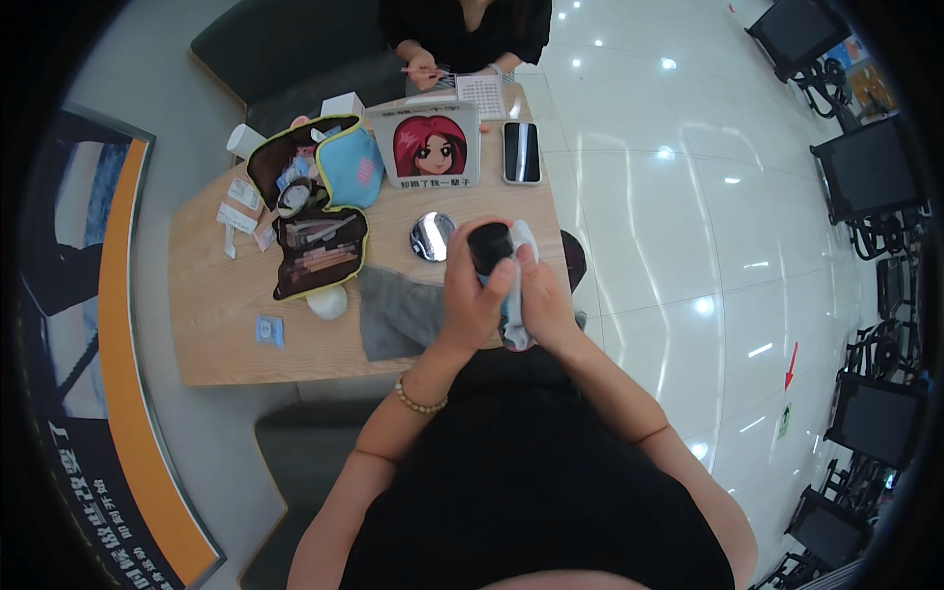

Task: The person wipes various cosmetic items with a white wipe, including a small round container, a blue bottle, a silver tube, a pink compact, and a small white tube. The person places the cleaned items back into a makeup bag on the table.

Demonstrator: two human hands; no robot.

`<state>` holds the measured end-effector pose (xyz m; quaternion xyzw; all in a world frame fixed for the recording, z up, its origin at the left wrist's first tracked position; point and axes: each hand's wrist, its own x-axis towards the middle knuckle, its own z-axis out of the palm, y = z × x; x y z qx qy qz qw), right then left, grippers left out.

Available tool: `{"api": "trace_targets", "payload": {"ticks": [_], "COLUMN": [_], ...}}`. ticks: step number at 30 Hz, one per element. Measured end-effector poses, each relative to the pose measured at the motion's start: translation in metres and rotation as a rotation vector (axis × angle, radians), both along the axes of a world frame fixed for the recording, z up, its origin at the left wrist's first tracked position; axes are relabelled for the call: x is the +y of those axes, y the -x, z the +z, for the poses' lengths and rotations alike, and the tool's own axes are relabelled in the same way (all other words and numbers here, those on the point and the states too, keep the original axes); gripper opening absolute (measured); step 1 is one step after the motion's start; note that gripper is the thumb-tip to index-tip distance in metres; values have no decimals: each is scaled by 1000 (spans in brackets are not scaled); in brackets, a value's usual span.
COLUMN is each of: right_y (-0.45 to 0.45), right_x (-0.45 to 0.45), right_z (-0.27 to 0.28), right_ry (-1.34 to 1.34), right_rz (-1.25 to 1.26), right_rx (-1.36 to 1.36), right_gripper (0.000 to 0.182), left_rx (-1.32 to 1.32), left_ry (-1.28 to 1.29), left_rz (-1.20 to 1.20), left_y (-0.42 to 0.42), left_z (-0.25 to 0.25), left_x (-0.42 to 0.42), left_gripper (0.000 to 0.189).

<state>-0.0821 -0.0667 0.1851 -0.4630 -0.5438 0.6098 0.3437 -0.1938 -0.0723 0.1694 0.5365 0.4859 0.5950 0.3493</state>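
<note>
In my left hand (472, 295) is a bottle with a black cap (489, 248), tilted over the table's front edge. My right hand (547, 306) presses a white cloth (522, 299) along the bottle's right side. Fingers and cloth hide most of the bottle's body; a little blue shows below the cap. A grey cloth (394, 317) lies flat to the left of my hands. Just beyond it is a round mirror-like compact (433, 237). Further left, an open blue cosmetic bag (354, 169) shows brushes, pencils and small packets inside.
On the wooden table (214, 324) are a phone (521, 153), a cartoon-printed square panel (431, 147), a white round object (327, 302) and a small blue packet (270, 330). Opposite, a person's hand (422, 70) holds a pink pen-like stick near a printed pad (481, 96).
</note>
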Motion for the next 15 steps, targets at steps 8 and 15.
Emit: {"api": "trace_targets", "payload": {"ticks": [8,15], "right_y": [-6,-21], "right_x": [-23,-19], "right_z": [-19,-10], "right_ry": [216,402], "right_rz": [283,275], "right_rx": [319,387], "right_gripper": [33,37], "left_rx": [-465,-502], "left_ry": [293,377], "left_rz": [-80,-154], "left_y": [19,10], "left_z": [8,0], "left_x": [7,6], "left_gripper": [34,37]}}
